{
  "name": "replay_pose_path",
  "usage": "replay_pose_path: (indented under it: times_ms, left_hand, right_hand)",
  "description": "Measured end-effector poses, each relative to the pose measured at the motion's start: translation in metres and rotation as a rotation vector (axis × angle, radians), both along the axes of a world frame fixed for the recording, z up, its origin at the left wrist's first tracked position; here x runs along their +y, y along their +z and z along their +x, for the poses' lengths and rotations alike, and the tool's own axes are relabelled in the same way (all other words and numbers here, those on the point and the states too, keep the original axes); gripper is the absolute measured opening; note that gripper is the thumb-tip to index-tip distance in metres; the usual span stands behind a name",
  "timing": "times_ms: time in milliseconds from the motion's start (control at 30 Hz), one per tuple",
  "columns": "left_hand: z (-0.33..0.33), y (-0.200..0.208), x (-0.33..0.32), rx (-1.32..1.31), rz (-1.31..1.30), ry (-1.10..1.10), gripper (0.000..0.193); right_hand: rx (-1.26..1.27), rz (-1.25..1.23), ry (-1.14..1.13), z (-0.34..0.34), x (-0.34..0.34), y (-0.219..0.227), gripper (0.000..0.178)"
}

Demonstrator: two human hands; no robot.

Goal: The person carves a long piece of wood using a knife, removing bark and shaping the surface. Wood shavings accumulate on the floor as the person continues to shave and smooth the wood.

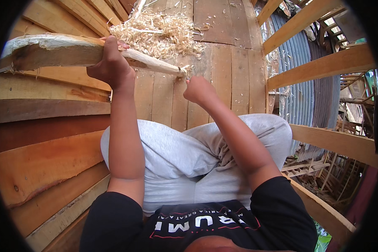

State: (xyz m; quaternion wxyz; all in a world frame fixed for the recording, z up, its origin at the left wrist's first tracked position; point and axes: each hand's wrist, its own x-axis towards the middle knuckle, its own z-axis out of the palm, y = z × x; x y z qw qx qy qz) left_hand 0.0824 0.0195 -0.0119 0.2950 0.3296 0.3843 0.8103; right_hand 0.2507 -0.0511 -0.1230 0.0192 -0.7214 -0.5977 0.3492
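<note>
A long pale piece of wood (63, 54), broad at its left end and narrowing to a thin tip on the right, is held out ahead of me. My left hand (113, 69) is wrapped round its middle, thumb on top. Close by the narrow tip is my right hand (200, 90), its fingers closed. Whatever the right hand grips, perhaps a small tool, is hidden by the fingers. A small curl of shaved wood (183, 70) clings to the tip just beyond the right hand.
Loose wood shavings (155, 38) lie heaped on the plank floor (222, 71) beyond the workpiece. A wall of overlapping boards (50, 155) rises on my left. On the right stands a rail of wooden bars (319, 67), with corrugated metal sheets (296, 80) past it. My crossed legs (168, 147) are beneath my arms.
</note>
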Motion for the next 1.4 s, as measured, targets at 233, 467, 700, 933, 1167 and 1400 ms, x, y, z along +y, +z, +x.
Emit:
replay_pose_path:
  times_ms: [233,467,700,933,1167,1400]
  left_hand:
    - [0.003,-0.002,0.004,0.025,0.024,0.045,0.012]
    - [0.004,0.002,0.001,0.039,0.015,0.058,0.010]
    - [0.000,-0.003,0.003,0.017,0.018,0.029,0.012]
    - [0.007,0.003,0.003,0.032,0.042,0.074,0.010]
    - [0.006,0.000,-0.008,0.038,0.003,0.027,0.013]
    - [0.008,-0.006,-0.009,0.017,0.019,0.011,0.014]
  right_hand:
    - [-0.012,0.020,-0.041,-0.004,0.020,-0.010,0.025]
    - [-0.026,0.067,-0.024,-0.003,0.003,-0.006,0.027]
    - [-0.054,-0.056,-0.046,-0.006,0.002,0.005,0.025]
    - [-0.088,0.022,-0.058,-0.007,0.017,-0.009,0.024]
    - [-0.099,-0.025,-0.030,-0.006,-0.001,0.003,0.027]
    - [-0.083,-0.025,-0.062,-0.004,0.008,-0.005,0.028]
